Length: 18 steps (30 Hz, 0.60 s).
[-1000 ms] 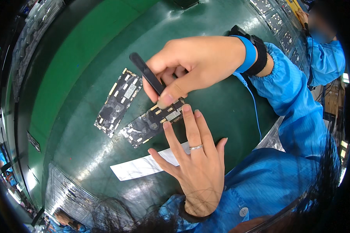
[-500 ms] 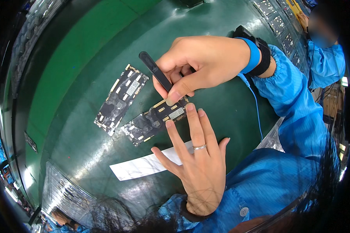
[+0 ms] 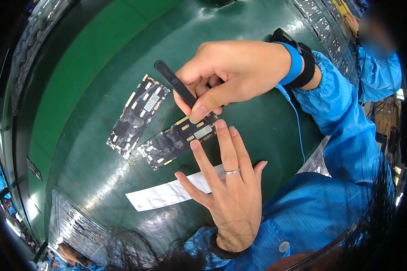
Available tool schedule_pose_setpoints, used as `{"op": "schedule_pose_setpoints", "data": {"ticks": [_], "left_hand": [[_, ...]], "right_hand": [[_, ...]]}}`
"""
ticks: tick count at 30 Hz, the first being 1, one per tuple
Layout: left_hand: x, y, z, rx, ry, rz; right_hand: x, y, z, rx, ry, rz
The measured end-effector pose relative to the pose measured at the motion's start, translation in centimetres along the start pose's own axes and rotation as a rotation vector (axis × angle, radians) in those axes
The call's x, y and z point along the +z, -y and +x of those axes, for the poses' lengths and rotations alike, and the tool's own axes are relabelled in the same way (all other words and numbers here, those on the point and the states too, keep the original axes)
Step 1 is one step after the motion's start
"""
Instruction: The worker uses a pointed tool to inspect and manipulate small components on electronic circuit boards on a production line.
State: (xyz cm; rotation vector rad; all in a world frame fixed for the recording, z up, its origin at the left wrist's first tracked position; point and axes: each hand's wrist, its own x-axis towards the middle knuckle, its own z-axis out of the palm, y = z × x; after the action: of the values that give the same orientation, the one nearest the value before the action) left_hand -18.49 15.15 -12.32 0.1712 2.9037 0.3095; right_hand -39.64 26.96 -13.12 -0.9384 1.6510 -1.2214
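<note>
My right hand (image 3: 230, 72), in a blue wristband and black strap, pinches a slim black flat-handled tool (image 3: 174, 83). Its lower tip is hidden behind my fingers, over the upper right end of a black circuit board (image 3: 172, 141). My left hand (image 3: 235, 194), with a ring, lies palm down with fingers spread. Two fingertips press on that board's right end by a pale label; the hand grips nothing. A second, similar circuit board (image 3: 138, 116) lies tilted to the left of the first. Under my left hand passes a white strip (image 3: 160, 195).
The boards lie on a green mat (image 3: 122, 180). A blue cord (image 3: 296, 119) runs from my right wristband. Clear trays (image 3: 72, 221) stand at the lower left, and trays with boards (image 3: 323, 29) at the upper right. A co-worker's blue sleeve (image 3: 379, 77) is at the right.
The black tool and my right fingers have shifted slightly left. Both boards and the white strip appear a little further left in the picture. My left hand stays nearly still.
</note>
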Motion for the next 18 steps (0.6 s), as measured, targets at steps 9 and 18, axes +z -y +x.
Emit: {"op": "schedule_pose_setpoints", "data": {"ticks": [9,18], "left_hand": [[-0.21,-0.03,0.13,0.001,-0.001,-0.001],[-0.60,-0.18,0.06,0.001,-0.013,-0.013]], "right_hand": [[0.15,-0.27,0.29,-0.007,-0.015,0.001],[0.20,-0.19,0.26,-0.018,0.005,-0.031]]}}
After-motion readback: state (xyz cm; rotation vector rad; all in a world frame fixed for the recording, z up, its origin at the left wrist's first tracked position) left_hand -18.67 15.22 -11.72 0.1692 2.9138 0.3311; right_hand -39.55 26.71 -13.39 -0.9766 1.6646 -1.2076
